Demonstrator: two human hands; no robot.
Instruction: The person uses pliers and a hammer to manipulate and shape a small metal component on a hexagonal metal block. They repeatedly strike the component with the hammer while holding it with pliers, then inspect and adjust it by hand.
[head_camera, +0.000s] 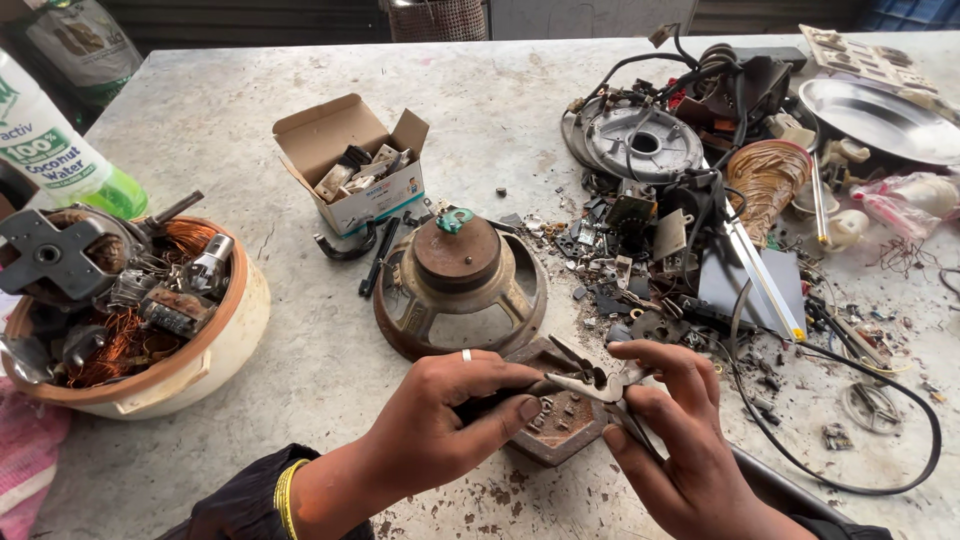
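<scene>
At six o'clock on the table (300, 330), the left hand (440, 420) clamps a rusty metal block (560, 425), probably heavy, stiff and gritty; its flat sides look best for gripping. The right hand (670, 440) is closed around pliers (600, 385) biting its top edge. A speaker frame (460, 285) crowds twelve o'clock, loose scrap (680, 240) two o'clock.
</scene>
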